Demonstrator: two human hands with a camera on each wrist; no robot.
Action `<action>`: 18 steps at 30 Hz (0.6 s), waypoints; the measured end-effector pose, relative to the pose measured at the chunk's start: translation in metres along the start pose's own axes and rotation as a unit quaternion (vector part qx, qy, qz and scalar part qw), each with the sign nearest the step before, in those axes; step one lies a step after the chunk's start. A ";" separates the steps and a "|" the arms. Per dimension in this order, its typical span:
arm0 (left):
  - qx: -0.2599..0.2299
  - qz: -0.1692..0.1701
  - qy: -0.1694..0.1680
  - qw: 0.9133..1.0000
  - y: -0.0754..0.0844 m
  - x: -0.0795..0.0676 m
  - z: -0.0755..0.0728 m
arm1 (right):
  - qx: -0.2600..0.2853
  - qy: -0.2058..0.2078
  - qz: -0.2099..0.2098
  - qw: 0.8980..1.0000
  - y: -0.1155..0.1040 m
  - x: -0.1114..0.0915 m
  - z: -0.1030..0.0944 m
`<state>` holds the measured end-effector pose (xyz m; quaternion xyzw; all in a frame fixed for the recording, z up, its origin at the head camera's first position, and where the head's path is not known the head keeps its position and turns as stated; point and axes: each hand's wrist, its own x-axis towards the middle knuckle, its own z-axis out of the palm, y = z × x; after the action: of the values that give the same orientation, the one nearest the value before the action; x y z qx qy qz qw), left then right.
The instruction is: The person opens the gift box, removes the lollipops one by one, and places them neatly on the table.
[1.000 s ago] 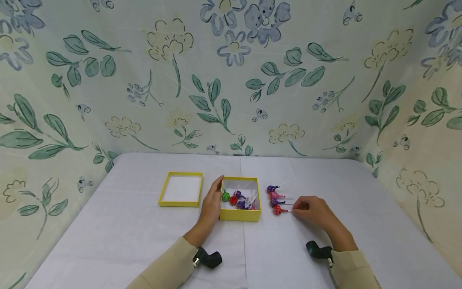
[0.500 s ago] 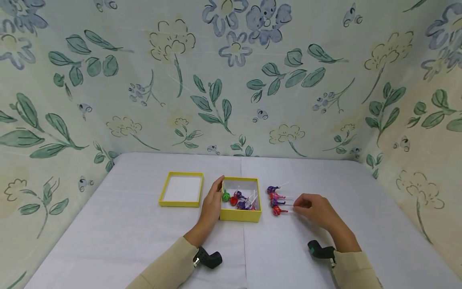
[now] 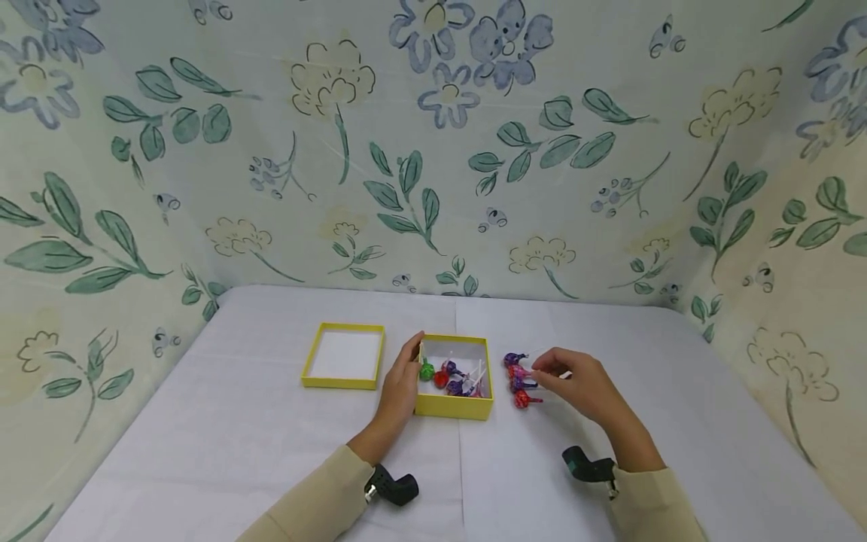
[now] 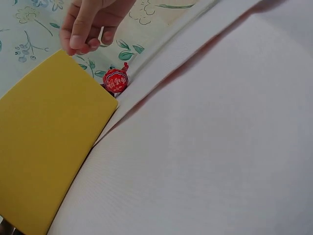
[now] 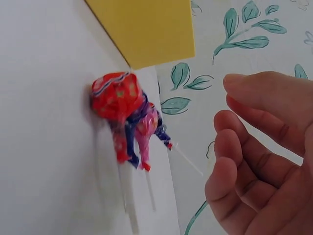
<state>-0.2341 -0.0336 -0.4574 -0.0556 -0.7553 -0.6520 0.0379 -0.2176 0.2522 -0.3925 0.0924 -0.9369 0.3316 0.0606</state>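
My left hand (image 3: 398, 388) holds the left side of an open yellow box (image 3: 454, 407), its fingertips reaching the far left corner. Inside lie several wrapped lollipops, among them a green lollipop (image 3: 426, 371) and a red lollipop (image 3: 441, 379). To the box's right is a row of lollipops with sticks pointing right; a red lollipop (image 3: 521, 399) is nearest me, then purple and pink ones. Over their sticks hovers my right hand (image 3: 576, 380), fingers loosely bent. The right wrist view shows nothing between its thumb (image 5: 244, 85) and fingers, with the lollipops apart from it.
A yellow-rimmed box lid (image 3: 344, 382) with a white inside lies left of the box. A white cloth (image 3: 203, 429) covers the table. Floral fabric (image 3: 433, 150) stands behind and at both sides.
My right hand has moved away from the stick end of the nearest red lollipop, going up and left over the row. The left hand stays at the box. The head view has shifted slightly.
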 end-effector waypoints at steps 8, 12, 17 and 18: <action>0.001 0.005 0.002 1.000 0.001 0.000 0.000 | 0.051 -0.010 -0.027 0.998 -0.025 0.016 0.012; 0.005 0.015 0.003 1.000 -0.002 0.001 0.000 | 0.071 -0.015 -0.037 0.997 -0.039 0.025 0.020; 0.008 0.014 0.004 1.000 -0.003 0.001 0.001 | 0.088 -0.025 -0.046 0.995 -0.055 0.032 0.031; 0.007 0.014 0.003 1.000 -0.002 0.001 0.001 | 0.091 -0.027 -0.048 0.994 -0.057 0.033 0.034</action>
<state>-0.2354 -0.0331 -0.4598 -0.0636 -0.7587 -0.6464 0.0493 -0.2390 0.1831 -0.3779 0.1510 -0.8986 0.4097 0.0428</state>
